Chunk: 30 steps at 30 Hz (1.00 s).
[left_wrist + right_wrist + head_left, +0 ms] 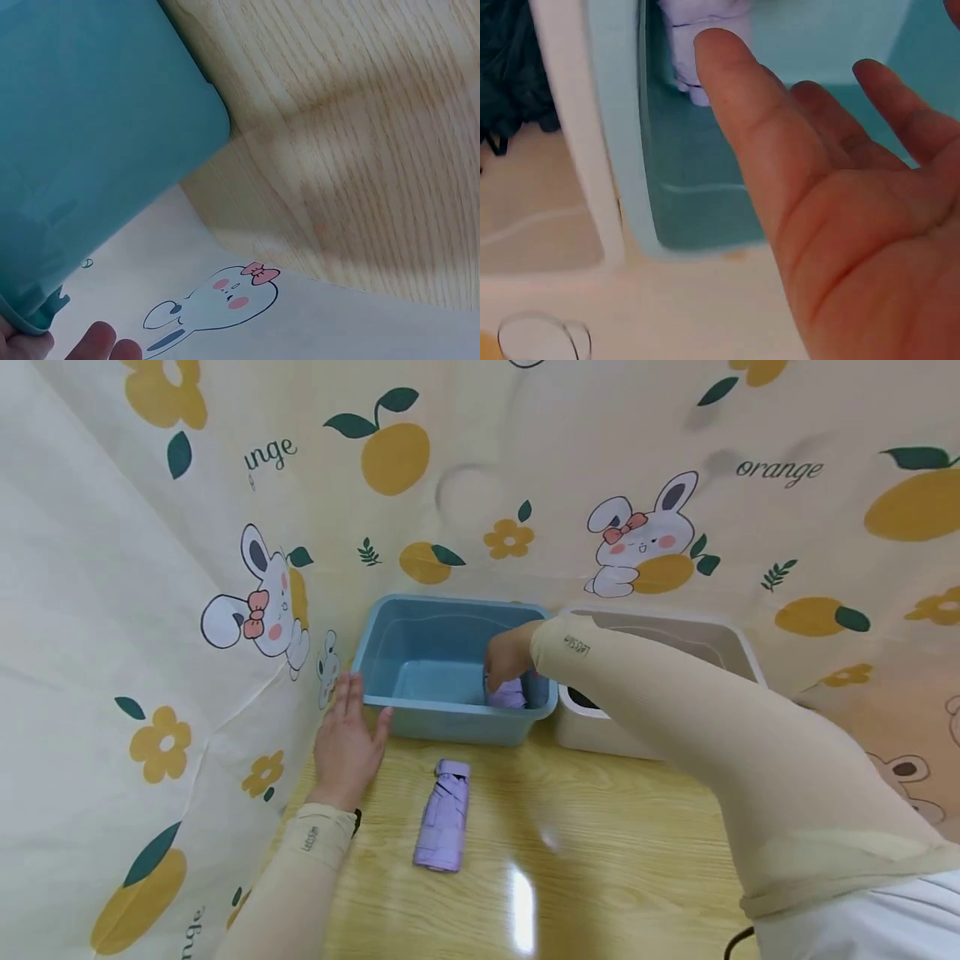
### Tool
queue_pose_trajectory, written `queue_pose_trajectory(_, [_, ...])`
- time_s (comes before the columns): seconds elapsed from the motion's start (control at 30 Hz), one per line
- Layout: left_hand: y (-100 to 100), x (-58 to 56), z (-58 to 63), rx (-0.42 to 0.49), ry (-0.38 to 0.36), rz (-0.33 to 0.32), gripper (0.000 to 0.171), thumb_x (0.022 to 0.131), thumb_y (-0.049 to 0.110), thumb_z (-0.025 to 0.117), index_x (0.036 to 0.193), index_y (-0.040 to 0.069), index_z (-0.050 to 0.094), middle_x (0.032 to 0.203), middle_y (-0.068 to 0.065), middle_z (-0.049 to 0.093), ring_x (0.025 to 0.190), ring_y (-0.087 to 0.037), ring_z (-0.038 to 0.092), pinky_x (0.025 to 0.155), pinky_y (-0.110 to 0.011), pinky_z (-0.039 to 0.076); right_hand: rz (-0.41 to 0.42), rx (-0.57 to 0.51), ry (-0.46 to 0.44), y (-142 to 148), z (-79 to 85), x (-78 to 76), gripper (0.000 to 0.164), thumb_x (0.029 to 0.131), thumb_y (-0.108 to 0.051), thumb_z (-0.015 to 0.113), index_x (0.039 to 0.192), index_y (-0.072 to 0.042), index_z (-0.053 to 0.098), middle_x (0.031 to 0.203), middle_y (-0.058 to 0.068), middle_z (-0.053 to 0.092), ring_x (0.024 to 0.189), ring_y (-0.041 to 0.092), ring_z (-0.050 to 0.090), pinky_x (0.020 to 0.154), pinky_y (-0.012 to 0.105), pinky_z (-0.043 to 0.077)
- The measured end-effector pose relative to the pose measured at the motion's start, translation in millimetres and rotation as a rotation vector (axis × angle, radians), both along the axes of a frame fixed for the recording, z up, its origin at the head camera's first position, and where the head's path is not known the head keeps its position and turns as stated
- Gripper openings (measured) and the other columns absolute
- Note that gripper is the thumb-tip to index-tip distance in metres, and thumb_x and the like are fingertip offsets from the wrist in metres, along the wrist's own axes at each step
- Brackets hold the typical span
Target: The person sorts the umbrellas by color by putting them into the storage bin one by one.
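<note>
A folded lavender umbrella [443, 822] lies on the wooden table in front of the blue bin [420, 720]. Inside that bin, at its right end, is another lavender folded item [507, 695] that looks like an umbrella, partly covered by my right hand [510, 656]. The right wrist view has my right hand [855, 195] with its fingers extended and spread; the thumb overlaps the lavender item [705, 37], and contact cannot be made out. My left hand [347, 747] touches the bin's left front corner, fingers stretched out.
A white bin [607, 737] stands right beside the blue one, with a dark fabric item [510, 75] in it. Behind and to the left rises a sheet [480, 485] printed with rabbits and oranges. My right forearm crosses over the white bin.
</note>
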<state>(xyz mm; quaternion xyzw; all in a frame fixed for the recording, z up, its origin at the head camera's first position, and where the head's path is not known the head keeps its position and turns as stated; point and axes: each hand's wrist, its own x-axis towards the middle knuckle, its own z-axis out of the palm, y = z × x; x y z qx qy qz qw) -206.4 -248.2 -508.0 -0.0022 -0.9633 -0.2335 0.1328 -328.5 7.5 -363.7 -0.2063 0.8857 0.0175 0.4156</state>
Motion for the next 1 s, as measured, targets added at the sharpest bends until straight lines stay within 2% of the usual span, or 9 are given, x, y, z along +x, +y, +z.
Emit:
queue_pose_trajectory(0.1, [0.5, 0.2, -0.9, 0.001, 0.004, -0.008, 0.076, 0.103, 0.046, 0.051, 0.158, 0.002, 0.022, 0.164, -0.016, 0.016, 0.141, -0.043, 0.032, 0.106, -0.058, 0.035, 0.013, -0.027, 0.017, 6.1, 22.8, 19.3, 0.062, 0.097, -0.041, 0.061, 0.151, -0.016, 0.045, 0.150, 0.004, 0.045, 0.115, 0.022, 0.056, 0.074, 0.036, 0.057])
queue_pose_trajectory(0.2, [1.4, 1.5, -0.7, 0.003, -0.007, -0.008, 0.076, 0.102, 0.046, 0.051, 0.158, 0.001, 0.022, 0.163, -0.017, 0.017, 0.142, -0.043, 0.031, 0.106, -0.059, 0.036, 0.027, -0.062, 0.021, 15.2, 41.8, 42.7, 0.060, 0.098, -0.038, 0.061, 0.150, -0.013, 0.045, 0.149, 0.006, 0.046, 0.105, 0.025, 0.061, 0.080, 0.040, 0.056])
queue_pose_trajectory(0.27, [1.9, 2.6, -0.7, 0.001, -0.016, -0.006, 0.077, 0.102, 0.046, 0.051, 0.158, 0.001, 0.022, 0.163, -0.018, 0.018, 0.142, -0.043, 0.031, 0.104, -0.060, 0.037, 0.076, -0.084, 0.035, 21.6, 48.0, 59.7, 0.058, 0.098, -0.035, 0.061, 0.148, -0.009, 0.047, 0.147, 0.008, 0.048, 0.109, 0.028, 0.061, 0.091, 0.043, 0.052])
queue_pose_trajectory(0.37, [1.9, 3.5, -0.7, -0.007, -0.024, -0.006, 0.077, 0.103, 0.046, 0.051, 0.158, 0.001, 0.021, 0.164, -0.017, 0.016, 0.142, -0.042, 0.030, 0.101, -0.060, 0.040, 0.143, -0.098, 0.039, 32.3, 48.7, 88.7, 0.056, 0.099, -0.033, 0.062, 0.146, -0.005, 0.049, 0.146, 0.010, 0.050, 0.128, 0.029, 0.051, 0.105, 0.043, 0.042])
queue_pose_trajectory(0.43, [2.0, 3.8, 0.0, -0.011, -0.025, -0.006, 0.077, 0.103, 0.045, 0.051, 0.158, 0.002, 0.021, 0.164, -0.016, 0.015, 0.142, -0.043, 0.030, 0.098, -0.061, 0.042, 0.184, -0.105, 0.043, 39.0, 43.4, 109.5, 0.055, 0.098, -0.033, 0.063, 0.144, -0.005, 0.051, 0.146, 0.010, 0.051, 0.135, 0.028, 0.044, 0.110, 0.042, 0.036])
queue_pose_trajectory(0.5, [2.6, 4.4, 1.5, -0.018, -0.028, -0.006, 0.077, 0.103, 0.046, 0.049, 0.158, 0.002, 0.019, 0.165, -0.014, 0.012, 0.142, -0.043, 0.030, 0.095, -0.061, 0.043, 0.183, -0.106, 0.036, 44.6, 37.1, 131.0, 0.055, 0.098, -0.035, 0.064, 0.144, -0.007, 0.052, 0.147, 0.007, 0.049, 0.137, 0.026, 0.043, 0.110, 0.041, 0.035])
queue_pose_trajectory(0.67, [-1.4, 5.0, 2.5, -0.025, -0.033, -0.003, 0.077, 0.104, 0.049, 0.045, 0.159, 0.002, 0.017, 0.165, -0.014, 0.010, 0.141, -0.046, 0.030, 0.096, -0.062, 0.043, 0.198, -0.144, 0.084, 41.9, 10.9, 166.3, 0.053, 0.095, -0.035, 0.069, 0.139, -0.010, 0.057, 0.139, 0.006, 0.055, 0.128, 0.021, 0.051, 0.105, 0.035, 0.041])
queue_pose_trajectory(0.83, [0.3, 4.8, 3.8, -0.019, -0.045, -0.007, 0.077, 0.104, 0.050, 0.043, 0.159, 0.003, 0.016, 0.165, -0.014, 0.009, 0.140, -0.047, 0.032, 0.100, -0.062, 0.039, 0.220, -0.180, 0.147, 37.0, -12.6, 183.5, 0.057, 0.090, -0.036, 0.074, 0.138, -0.010, 0.058, 0.132, 0.006, 0.059, 0.118, 0.018, 0.057, 0.098, 0.033, 0.046])
queue_pose_trajectory(1.0, [3.3, 4.9, 3.3, -0.019, -0.055, -0.003, 0.078, 0.104, 0.050, 0.043, 0.159, 0.003, 0.016, 0.165, -0.014, 0.010, 0.140, -0.046, 0.032, 0.099, -0.061, 0.041, 0.190, -0.187, 0.166, 31.5, -28.6, 188.0, 0.064, 0.087, -0.039, 0.076, 0.141, -0.012, 0.054, 0.136, 0.005, 0.057, 0.119, 0.018, 0.056, 0.098, 0.034, 0.046])
